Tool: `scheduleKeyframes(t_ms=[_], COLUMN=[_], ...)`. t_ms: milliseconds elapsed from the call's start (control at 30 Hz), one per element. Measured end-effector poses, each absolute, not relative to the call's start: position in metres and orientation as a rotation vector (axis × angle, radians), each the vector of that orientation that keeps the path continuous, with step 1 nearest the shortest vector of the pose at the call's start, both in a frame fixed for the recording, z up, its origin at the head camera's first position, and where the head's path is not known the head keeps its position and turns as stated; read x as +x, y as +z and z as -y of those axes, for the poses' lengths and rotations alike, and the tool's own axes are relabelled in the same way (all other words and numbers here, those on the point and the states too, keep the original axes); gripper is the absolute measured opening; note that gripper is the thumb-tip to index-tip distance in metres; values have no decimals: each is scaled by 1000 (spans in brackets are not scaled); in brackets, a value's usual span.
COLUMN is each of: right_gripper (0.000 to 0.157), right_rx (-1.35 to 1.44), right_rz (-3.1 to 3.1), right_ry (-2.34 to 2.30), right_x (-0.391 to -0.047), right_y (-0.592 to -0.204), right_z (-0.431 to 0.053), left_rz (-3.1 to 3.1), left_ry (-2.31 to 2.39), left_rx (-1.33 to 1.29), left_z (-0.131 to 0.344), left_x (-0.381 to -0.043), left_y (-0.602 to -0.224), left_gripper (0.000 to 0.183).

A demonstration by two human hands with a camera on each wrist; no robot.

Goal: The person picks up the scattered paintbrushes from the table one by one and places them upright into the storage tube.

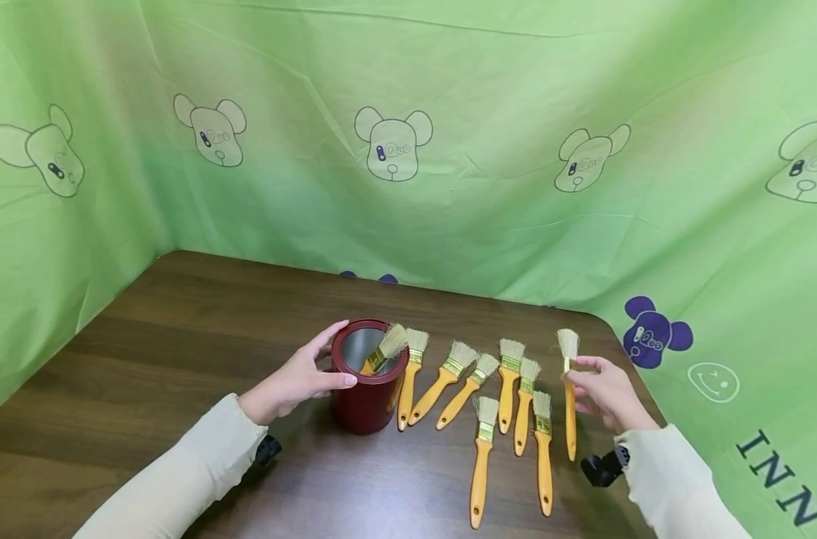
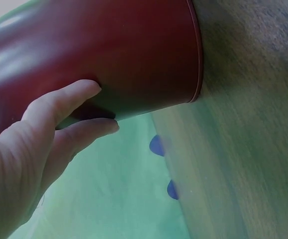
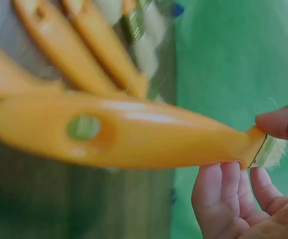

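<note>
A dark red can [image 1: 361,408] stands upright on the table, its top uncovered and its inside grey. My left hand [image 1: 297,378] grips it near the top, thumb on the near side and fingers round the far side. One paintbrush [image 1: 390,343] leans in the can, bristles up past the rim. At the right, my right hand [image 1: 607,391] pinches another paintbrush [image 1: 570,412] where handle meets ferrule, bristles pointing away. In the right wrist view its orange handle [image 3: 173,134] shows a hanging hole near the end.
Several more paintbrushes [image 1: 509,385] with orange handles lie on the brown wooden table [image 1: 200,329] between the can and my right hand, bristles mostly towards the back. A green curtain [image 1: 476,150] printed with bear heads hangs behind and along both sides.
</note>
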State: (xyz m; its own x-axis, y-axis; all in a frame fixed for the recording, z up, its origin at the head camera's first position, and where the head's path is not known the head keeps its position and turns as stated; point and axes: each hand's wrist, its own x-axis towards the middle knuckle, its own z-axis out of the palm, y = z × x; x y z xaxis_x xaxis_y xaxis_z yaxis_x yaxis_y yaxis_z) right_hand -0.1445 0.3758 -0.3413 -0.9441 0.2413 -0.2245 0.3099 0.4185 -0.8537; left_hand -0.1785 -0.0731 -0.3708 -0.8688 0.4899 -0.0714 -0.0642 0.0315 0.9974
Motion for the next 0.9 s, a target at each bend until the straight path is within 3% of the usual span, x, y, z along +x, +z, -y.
scheduleKeyframes(t_ms=[233,400,533,900], right_gripper=[51,36,35,39], right_rx=[439,561,621,271], right_rz=[-2619,-2619,-2552,-2510], right_ry=[-1746,-2077,-2381,-2540], right_x=[-155,-162,-166,-170], right_y=[-318,-309,-304,-269], right_z=[-335,-303,-281,-224], left_rz=[-1907,-1909,-1905,-1905], left_ry=[1898,1899,1896,1904], left_rx=[435,420,424,422], left_z=[73,73,73,73], left_x=[-178,-177,-177,-176], left_y=[-369,-368,-367,-367], left_gripper=[90,89,90,89])
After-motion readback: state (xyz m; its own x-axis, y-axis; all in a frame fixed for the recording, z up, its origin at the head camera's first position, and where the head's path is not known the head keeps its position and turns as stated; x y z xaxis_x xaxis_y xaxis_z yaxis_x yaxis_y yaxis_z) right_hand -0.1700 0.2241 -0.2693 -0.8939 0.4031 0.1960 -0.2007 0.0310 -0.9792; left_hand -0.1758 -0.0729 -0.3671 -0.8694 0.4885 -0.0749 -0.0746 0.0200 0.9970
